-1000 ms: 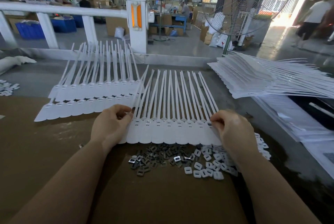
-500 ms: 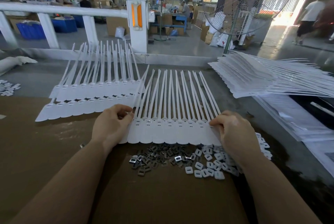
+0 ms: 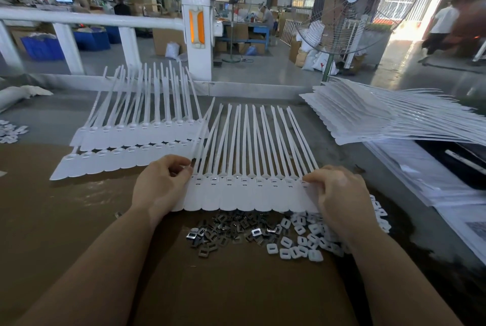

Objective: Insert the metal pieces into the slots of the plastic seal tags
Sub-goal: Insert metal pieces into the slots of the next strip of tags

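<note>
A joined strip of white plastic seal tags (image 3: 249, 194) lies across the brown cardboard in front of me, its long tails pointing away. Metal pieces sit in the slots near the tag heads. My left hand (image 3: 160, 186) pinches the strip's left end with curled fingers. My right hand (image 3: 339, 194) grips the strip's right end, fingertips on the last slot. A heap of loose metal pieces (image 3: 226, 231) lies just below the strip, and small white plastic caps (image 3: 302, 244) lie to its right.
Two more tag strips (image 3: 136, 141) lie overlapped at the back left. A tall stack of tag strips (image 3: 381, 120) sits at the right. White caps (image 3: 10, 132) lie at the far left edge. A white railing and a standing fan (image 3: 339, 10) are behind the table.
My right hand has slid slightly down and to the right along the strip's right end. The left hand and the strip have stayed in place.
</note>
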Tool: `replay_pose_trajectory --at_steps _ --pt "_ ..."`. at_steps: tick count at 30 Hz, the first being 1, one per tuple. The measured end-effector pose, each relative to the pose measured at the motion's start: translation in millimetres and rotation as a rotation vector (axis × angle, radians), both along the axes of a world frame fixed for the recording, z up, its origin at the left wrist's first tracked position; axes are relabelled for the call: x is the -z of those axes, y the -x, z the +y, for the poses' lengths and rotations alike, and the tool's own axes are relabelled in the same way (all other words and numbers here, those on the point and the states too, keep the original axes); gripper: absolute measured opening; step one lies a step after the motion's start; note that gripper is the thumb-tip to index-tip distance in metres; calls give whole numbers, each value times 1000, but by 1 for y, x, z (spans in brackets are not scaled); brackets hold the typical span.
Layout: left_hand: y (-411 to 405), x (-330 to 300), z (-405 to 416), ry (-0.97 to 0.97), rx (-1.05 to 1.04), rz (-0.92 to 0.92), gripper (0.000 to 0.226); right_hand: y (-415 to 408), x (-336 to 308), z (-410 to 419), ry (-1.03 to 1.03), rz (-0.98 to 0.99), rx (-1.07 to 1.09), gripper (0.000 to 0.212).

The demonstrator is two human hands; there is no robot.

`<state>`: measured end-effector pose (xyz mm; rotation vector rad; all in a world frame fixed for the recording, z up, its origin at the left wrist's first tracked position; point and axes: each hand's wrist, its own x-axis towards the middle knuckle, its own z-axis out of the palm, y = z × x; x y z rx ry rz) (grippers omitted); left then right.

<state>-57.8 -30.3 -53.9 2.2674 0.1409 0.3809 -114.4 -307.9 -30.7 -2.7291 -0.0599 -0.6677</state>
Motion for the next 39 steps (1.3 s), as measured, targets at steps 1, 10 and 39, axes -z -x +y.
replay_pose_trajectory --at_steps 1,10,39 --pt "0 0 0 3 0 3 10 1 0 0 -29 -32 -5 22" --pt "0 0 -3 3 -6 11 14 5 -8 -2 -47 2 78 18" --pt "7 -9 -9 3 -27 74 13 42 -28 3 89 233 -88 10"
